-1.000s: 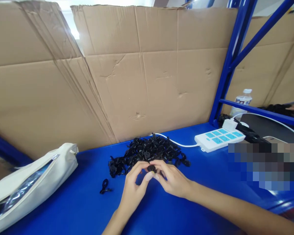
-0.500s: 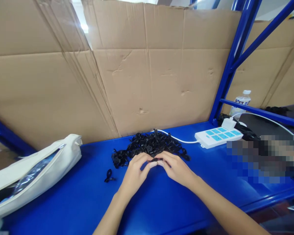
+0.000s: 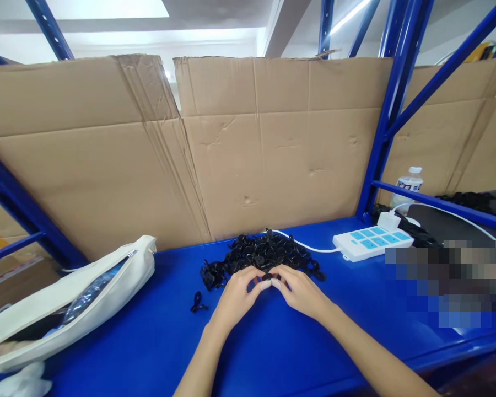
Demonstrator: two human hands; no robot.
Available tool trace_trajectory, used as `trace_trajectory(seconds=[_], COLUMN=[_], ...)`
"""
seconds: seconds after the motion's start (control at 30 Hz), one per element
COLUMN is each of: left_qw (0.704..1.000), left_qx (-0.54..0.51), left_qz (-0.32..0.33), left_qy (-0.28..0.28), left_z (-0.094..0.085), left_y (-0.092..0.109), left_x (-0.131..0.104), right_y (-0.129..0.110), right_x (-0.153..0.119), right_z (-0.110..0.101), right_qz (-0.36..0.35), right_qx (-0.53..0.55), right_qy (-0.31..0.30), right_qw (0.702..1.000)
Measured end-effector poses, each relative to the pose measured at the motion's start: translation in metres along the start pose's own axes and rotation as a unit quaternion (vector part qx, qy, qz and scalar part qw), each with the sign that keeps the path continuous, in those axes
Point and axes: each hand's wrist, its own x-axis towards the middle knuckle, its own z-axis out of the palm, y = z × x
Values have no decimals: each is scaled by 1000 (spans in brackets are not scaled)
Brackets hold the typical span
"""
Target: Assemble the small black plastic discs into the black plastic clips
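Observation:
My left hand (image 3: 240, 292) and my right hand (image 3: 300, 289) meet fingertip to fingertip at the front edge of a heap of small black parts (image 3: 260, 251). Between the pinched fingers of both hands is a small black piece (image 3: 267, 276), mostly covered by the fingertips. One separate black part (image 3: 198, 302), with a loop at its top, lies on the blue surface (image 3: 149, 342) to the left of my left hand.
An open white bag (image 3: 128, 286) lies at the left. A white power strip (image 3: 372, 242) with a plug and cable sits at the right, near a blue post (image 3: 380, 132) and a bottle (image 3: 409, 183). Cardboard (image 3: 281, 165) stands behind the heap.
The camera view has tilted up, so more ceiling shows and the scene sits lower. Both hands stay together at the heap; the black piece between them looks slightly turned.

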Motion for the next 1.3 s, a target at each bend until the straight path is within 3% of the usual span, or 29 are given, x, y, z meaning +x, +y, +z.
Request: trace_trajectory(seconds=[0.13,0.27,0.37,0.47,0.63,0.8,1.0,1.13,1.3], left_qw=[999,996,989,979,961,949,953,965,978], left_qx=[3,31,58,76,67,55,36,-10,-98], left_qz=[28,85,134,180,228,249,247,205,120], left_qy=[23,18,24,56,144,184,173,164,140], left_z=[-3,-21,-31,-28,-7,1,13,15,27], left_y=[-7,-23,-37,-48,-58,-52,-42,-31,-7], left_x=[17,59,88,102,101,95,89,84,60], right_y=[17,43,60,69,62,36,31,36,14], right_x=[17,59,84,92,88,74,53,51,31], right_z=[-2,-12,-13,-7,2,10,33,26,22], right_qz=[-37,-97,-118,-128,-121,-76,-35,-24,15], right_qx=[-11,-8,2,14,39,108,204,222,254], right_qy=[10,-2,31,84,144,169,189,169,150], right_qw=[999,995,993,988,981,977,960,960,955])
